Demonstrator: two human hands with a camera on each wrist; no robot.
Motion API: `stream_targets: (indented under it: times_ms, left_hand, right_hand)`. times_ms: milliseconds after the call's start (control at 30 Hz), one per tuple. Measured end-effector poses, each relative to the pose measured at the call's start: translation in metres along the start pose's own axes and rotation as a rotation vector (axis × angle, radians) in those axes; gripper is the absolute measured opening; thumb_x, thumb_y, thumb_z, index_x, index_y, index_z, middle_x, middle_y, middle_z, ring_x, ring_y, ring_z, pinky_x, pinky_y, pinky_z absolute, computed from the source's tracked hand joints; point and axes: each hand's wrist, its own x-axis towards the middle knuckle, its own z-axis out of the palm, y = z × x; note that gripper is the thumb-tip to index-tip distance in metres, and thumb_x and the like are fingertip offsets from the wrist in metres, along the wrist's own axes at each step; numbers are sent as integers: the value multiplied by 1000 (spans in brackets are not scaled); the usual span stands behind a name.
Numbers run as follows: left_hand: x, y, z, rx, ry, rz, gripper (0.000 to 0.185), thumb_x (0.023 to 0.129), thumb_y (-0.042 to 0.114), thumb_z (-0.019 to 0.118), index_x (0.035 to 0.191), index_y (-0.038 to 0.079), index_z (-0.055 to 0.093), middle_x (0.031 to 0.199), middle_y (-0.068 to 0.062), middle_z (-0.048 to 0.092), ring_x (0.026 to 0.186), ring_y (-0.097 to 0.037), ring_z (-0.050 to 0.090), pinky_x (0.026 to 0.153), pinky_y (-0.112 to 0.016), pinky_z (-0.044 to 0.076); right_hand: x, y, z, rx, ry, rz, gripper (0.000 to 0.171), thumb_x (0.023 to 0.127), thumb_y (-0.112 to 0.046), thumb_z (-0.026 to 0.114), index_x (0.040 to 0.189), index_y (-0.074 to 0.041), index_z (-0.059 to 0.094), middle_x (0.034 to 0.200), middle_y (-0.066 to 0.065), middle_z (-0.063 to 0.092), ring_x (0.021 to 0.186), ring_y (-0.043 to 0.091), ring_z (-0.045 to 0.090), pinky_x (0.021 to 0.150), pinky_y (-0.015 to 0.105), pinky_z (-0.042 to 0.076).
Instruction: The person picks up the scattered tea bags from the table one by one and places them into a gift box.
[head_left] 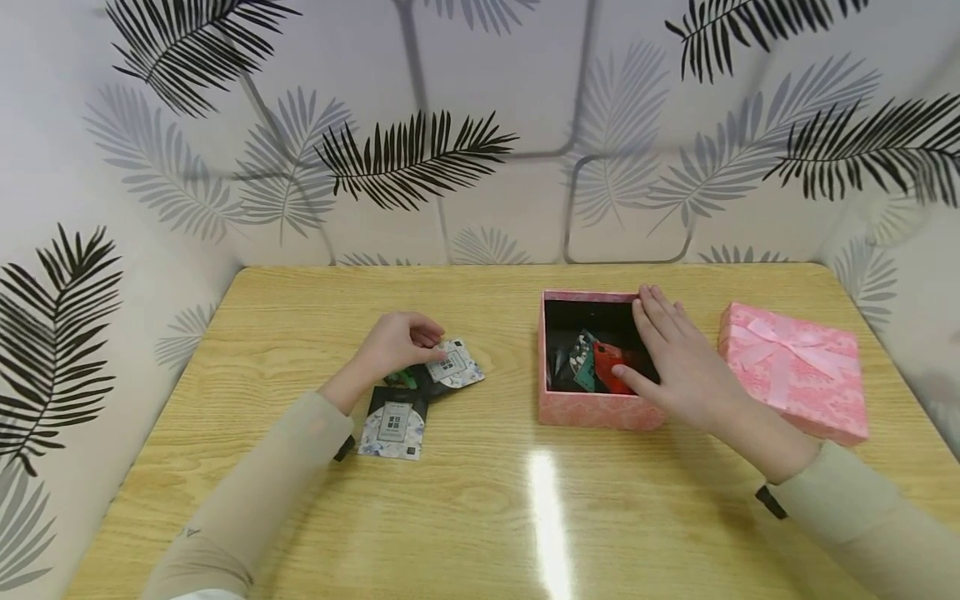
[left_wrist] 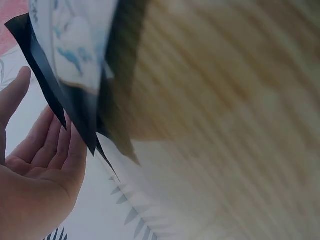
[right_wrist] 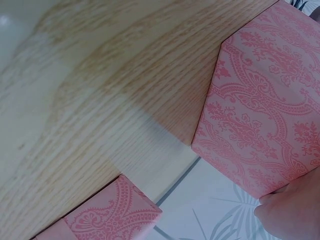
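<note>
Packets (head_left: 455, 364): two outside box (head_left: 596, 411)

The box (head_left: 592, 408) is pink with a darker pink damask print and black inside. Its lid (head_left: 795, 367) is the same pink, with a pink bow. In the box lie a red packet (head_left: 611, 367) and a teal one (head_left: 585, 367). The sachets (head_left: 393, 421) are black with white-and-blue floral faces. The tabletop (head_left: 480, 500) is light wood grain. The sleeves (head_left: 255, 492) are beige. The wall (head_left: 480, 125) is white with black and grey palm leaves.
</note>
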Motion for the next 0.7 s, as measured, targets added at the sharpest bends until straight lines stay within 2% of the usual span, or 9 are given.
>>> stream_targets:
  times_ms: [233,467,700]
  left_hand:
    - [0,3,1,62,-40,4,45,90,19,88,128,-1,72,120,-17,75,109,-30,71,98,-43,60]
    - [3,3,4,112,-55,27,49,89,18,88,131,-2,71,120,-16,74,107,-28,69,97,-42,59]
    - [5,2,5,32,-64,4,57,91,12,86,142,-5,64,128,-20,71,114,-32,68,101,-43,59]
  right_hand:
    - [0,0,0,1,-5,-1,96,105,-51,59,166,9,16,177,26,6,166,43,5,136,56,8]
    - [-1,0,-1,0,-6,-1,96,105,-52,59,165,10,17,177,26,6,166,43,6,135,58,9]
    - [0,0,-1,-3,-7,-2,96,105,-52,58,166,9,16,177,26,6,166,43,6,136,57,8]
